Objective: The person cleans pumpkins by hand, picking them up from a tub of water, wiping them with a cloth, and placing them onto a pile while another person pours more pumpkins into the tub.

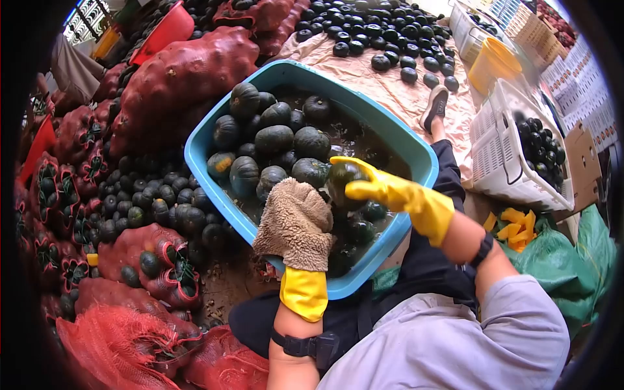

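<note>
A blue plastic tub point(416, 156) holds dark water and several dark green kabocha squashes point(276, 140). My right hand point(383, 188), in a yellow rubber glove, grips one wet kabocha squash point(344, 184) over the tub, thumb and fingers around its right side. A brown fleece cloth point(296, 224) wraps my left hand point(304, 286); its yellow cuff shows below, and the fingers are hidden. That cloth sits right by the left side of the held squash, above the tub's near rim.
Red mesh sacks point(182, 71) and a heap of squashes point(156, 201) crowd the left. Squashes lie on a pale sheet point(338, 78) ahead. A white crate point(500, 143), a yellow bucket point(497, 62) and a green sack point(559, 260) stand at right.
</note>
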Available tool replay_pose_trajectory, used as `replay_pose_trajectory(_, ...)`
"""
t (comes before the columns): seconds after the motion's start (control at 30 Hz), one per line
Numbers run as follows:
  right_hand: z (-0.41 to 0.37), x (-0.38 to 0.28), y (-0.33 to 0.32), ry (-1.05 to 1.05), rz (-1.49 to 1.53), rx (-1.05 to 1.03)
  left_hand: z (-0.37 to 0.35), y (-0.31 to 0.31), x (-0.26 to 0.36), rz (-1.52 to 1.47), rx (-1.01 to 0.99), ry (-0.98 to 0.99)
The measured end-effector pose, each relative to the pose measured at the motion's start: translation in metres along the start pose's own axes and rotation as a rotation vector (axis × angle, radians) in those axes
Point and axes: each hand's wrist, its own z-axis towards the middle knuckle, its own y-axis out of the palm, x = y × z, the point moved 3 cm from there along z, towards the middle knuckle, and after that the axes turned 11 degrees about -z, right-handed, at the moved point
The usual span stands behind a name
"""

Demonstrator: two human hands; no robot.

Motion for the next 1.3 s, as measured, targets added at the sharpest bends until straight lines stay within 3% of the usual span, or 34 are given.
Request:
replay_pose_trajectory(0.03,-0.008,-0.004,0.024,-0.182,-0.106,0.056,-0.002,-0.005,-0.002,-0.318,0.252,-0.109)
replay_pose_trajectory(0.07,-0.015,-0.004,0.050,-0.350,-0.549,0.207,-0.007,-0.009,-0.003,-0.652,0.542,-0.128)
replay_pose_trajectory(0.1,-0.011,0.008,0.074,-0.575,-0.616,0.304,-0.014,-0.010,0.000,-0.906,0.678,-0.117)
replay_pose_trajectory(0.17,0.008,0.012,0.072,-0.566,-0.766,0.664,-0.025,0.003,0.014,-1.239,0.732,-0.144)
replay_pose_trajectory(0.2,0.024,-0.003,0.063,-0.559,-0.702,0.826,-0.027,0.009,0.024,-1.303,0.742,-0.166)
replay_pose_trajectory(0.23,0.031,-0.008,0.044,-0.132,-0.396,0.796,-0.027,0.015,0.031,-1.296,0.755,-0.177)
replay_pose_trajectory(0.3,0.023,0.009,0.056,-0.192,-0.424,0.824,-0.026,0.023,0.032,-1.172,0.782,-0.158)
replay_pose_trajectory(0.33,0.015,0.026,0.072,-0.344,-0.378,0.658,-0.026,0.022,0.025,-1.102,0.793,-0.126)
replay_pose_trajectory(0.37,-0.008,0.018,0.090,-0.216,-0.399,0.480,-0.031,0.021,0.013,-1.106,0.755,-0.049)
replay_pose_trajectory(0.43,-0.016,0.037,0.095,-0.485,-0.594,0.478,-0.034,0.026,0.005,-1.143,0.674,0.014)
replay_pose_trajectory(0.47,-0.009,0.036,0.079,-0.401,-0.539,0.440,-0.034,0.027,0.010,-1.179,0.679,0.004)
replay_pose_trajectory(0.5,0.004,0.033,0.064,-0.472,-0.572,0.579,-0.033,0.025,0.019,-1.203,0.708,-0.044)
replay_pose_trajectory(0.57,0.019,0.035,0.043,-0.314,-0.801,0.984,-0.030,0.025,0.034,-1.222,0.756,-0.104)
replay_pose_trajectory(0.6,0.007,0.028,0.053,-0.350,-0.709,0.902,-0.028,0.021,0.031,-1.200,0.787,-0.086)
replay_pose_trajectory(0.63,-0.007,0.022,0.064,-0.349,-0.515,0.653,-0.028,0.017,0.026,-1.175,0.799,-0.044)
replay_pose_trajectory(0.7,-0.032,0.001,0.074,-0.253,-0.411,0.207,-0.029,0.016,0.016,-1.118,0.763,0.019)
replay_pose_trajectory(0.73,-0.020,0.001,0.052,-0.160,-0.416,0.241,-0.026,0.019,0.019,-1.058,0.763,-0.002)
replay_pose_trajectory(0.77,-0.014,0.012,0.039,-0.172,-0.750,0.374,-0.019,0.026,0.024,-0.941,0.741,-0.069)
replay_pose_trajectory(0.83,-0.024,0.005,0.077,-0.151,-0.749,0.561,-0.002,0.051,0.029,-0.654,0.601,-0.195)
replay_pose_trajectory(0.87,-0.027,0.011,0.089,-0.389,-0.888,0.666,-0.012,0.066,0.025,-0.823,0.851,-0.117)
replay_pose_trajectory(0.9,-0.033,0.002,0.095,-0.414,-0.891,0.605,-0.018,0.048,0.016,-0.905,0.518,-0.088)
replay_pose_trajectory(0.97,-0.038,-0.001,0.085,-0.197,-0.541,0.394,-0.034,0.039,-0.002,-1.016,0.636,0.183)
replay_pose_trajectory(1.0,-0.037,-0.001,0.086,-0.003,0.045,0.275,-0.026,0.057,0.001,-1.249,0.626,0.061)
replay_pose_trajectory(1.03,-0.030,0.008,0.082,-0.167,0.179,0.345,-0.021,0.061,0.006,-1.379,0.649,0.148)
replay_pose_trajectory(1.1,-0.013,0.032,0.081,-0.262,0.467,0.583,-0.023,0.048,0.020,-1.088,0.687,-0.029)
replay_pose_trajectory(1.13,-0.009,0.037,0.077,-0.313,0.252,0.671,-0.026,0.039,0.023,-1.000,0.714,-0.072)
replay_pose_trajectory(1.17,-0.020,0.030,0.069,-0.232,-0.095,0.594,-0.031,0.032,0.020,-1.034,0.766,-0.026)
replay_pose_trajectory(1.23,-0.041,-0.012,0.062,-0.304,-0.706,0.407,-0.038,0.016,0.006,-1.098,0.873,0.067)
replay_pose_trajectory(1.3,-0.051,-0.037,0.075,-0.209,-0.832,0.190,-0.046,0.007,-0.003,-1.103,0.867,0.112)
